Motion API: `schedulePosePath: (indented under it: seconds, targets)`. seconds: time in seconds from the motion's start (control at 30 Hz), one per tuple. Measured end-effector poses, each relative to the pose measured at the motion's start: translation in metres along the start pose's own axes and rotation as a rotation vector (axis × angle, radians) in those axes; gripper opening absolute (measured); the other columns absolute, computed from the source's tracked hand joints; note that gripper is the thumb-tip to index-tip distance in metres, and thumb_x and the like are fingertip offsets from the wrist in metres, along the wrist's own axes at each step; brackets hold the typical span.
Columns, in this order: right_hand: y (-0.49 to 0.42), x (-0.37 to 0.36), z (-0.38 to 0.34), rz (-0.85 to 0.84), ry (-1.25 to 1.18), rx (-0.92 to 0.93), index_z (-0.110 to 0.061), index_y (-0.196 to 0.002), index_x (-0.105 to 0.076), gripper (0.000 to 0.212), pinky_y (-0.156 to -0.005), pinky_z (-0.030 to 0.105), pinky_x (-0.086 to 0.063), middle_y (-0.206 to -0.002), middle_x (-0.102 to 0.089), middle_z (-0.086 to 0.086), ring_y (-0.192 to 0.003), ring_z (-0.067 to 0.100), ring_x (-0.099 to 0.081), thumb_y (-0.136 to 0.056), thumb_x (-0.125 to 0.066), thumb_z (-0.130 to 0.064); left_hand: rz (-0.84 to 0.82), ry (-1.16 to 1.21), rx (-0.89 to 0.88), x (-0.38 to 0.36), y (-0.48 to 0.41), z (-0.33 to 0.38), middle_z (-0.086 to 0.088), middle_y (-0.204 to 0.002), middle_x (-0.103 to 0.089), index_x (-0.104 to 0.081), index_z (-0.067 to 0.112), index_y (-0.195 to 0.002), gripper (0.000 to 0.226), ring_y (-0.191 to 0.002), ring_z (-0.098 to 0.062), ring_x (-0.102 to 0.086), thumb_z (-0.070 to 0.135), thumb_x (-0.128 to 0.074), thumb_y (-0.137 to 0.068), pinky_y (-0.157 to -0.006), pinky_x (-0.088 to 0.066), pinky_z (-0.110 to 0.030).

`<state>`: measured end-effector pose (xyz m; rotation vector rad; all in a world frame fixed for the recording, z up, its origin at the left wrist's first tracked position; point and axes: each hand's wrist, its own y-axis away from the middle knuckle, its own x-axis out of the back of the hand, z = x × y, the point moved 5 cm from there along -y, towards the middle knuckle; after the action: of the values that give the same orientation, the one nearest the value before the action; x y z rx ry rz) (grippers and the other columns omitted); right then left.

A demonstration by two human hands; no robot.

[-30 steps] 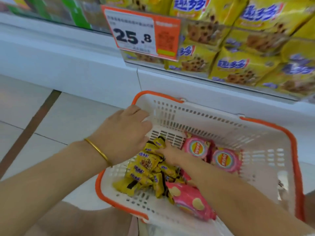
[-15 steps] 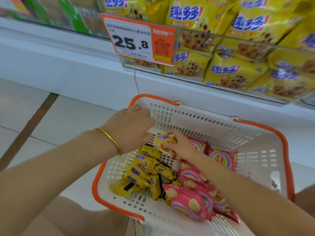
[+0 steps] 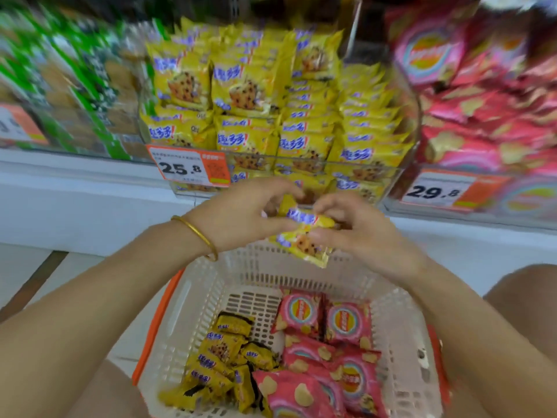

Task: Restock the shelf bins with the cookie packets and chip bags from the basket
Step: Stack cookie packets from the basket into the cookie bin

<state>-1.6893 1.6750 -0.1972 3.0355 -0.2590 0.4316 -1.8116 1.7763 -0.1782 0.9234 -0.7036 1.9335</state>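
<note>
Basket (image 3: 193, 312): sitting at lower centre, carrying yellow cookie packets (image 3: 223, 357) on its left side and pink chip bags (image 3: 325, 357) on its right.
Left hand (image 3: 238, 215): hovering mid-frame above the basket's far rim, fingers curling round the held packets (image 3: 304, 236).
Right hand (image 3: 361, 233): pinching the same held packets from the right, fingers bending close together.
Cookie bin (image 3: 265, 176): standing just behind the hands at upper centre, brimming with yellow packets, with a price tag (image 3: 188, 168) hanging at front left.
Chip bin (image 3: 482, 116): showing blurred at upper right, holding pink bags.
</note>
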Motion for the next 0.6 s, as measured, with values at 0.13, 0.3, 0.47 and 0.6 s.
schedulePosePath:
  seconds: [0.13,0.3,0.47,0.6]
  targets:
    - [0.001,0.046,-0.075,0.232,0.154,0.194,-0.019,-0.096,-0.055,0.024,-0.053,0.020,-0.045,-0.065,-0.062,-0.007,-0.056,0.006,-0.055,-0.081,-0.070,-0.007,0.525,-0.295,-0.312,0.053,-0.003,0.043,-0.008,-0.123,-0.053,-0.052,0.006,-0.130,0.043,-0.110,-0.017,-0.049,0.030,-0.048,-0.094,-0.099,-0.034,-0.021]
    - [-0.061,0.084,-0.118,0.546,0.467,0.307,-0.014,-0.109,-0.054,0.027,-0.078,0.026,-0.043,-0.098,-0.054,-0.002,-0.090,0.015,-0.051,-0.085,-0.066,-0.016,0.592,-0.633,-0.321,0.058,-0.021,0.032,-0.023,-0.142,-0.041,-0.059,0.002,-0.121,0.036,-0.132,-0.040,-0.036,0.023,-0.045,-0.095,-0.113,-0.025,-0.043]
    - [-0.139,0.092,-0.113,0.597,0.728,0.240,-0.010,-0.118,-0.051,0.029,-0.082,0.032,-0.041,-0.113,-0.055,0.005,-0.098,0.022,-0.052,-0.090,-0.057,-0.009,0.556,-0.707,-0.230,0.050,-0.031,0.010,-0.022,-0.148,-0.034,-0.061,0.007,-0.122,0.041,-0.139,-0.040,-0.028,0.033,-0.044,-0.095,-0.111,-0.027,-0.056]
    - [-0.173,0.093,-0.111,0.623,0.780,0.217,-0.015,-0.120,-0.057,0.031,-0.078,0.021,-0.035,-0.127,-0.048,0.011,-0.108,0.026,-0.054,-0.090,-0.057,-0.010,0.531,-0.701,-0.225,0.052,-0.031,0.000,-0.019,-0.152,-0.030,-0.061,0.007,-0.121,0.044,-0.141,-0.038,-0.025,0.036,-0.039,-0.096,-0.111,-0.026,-0.055]
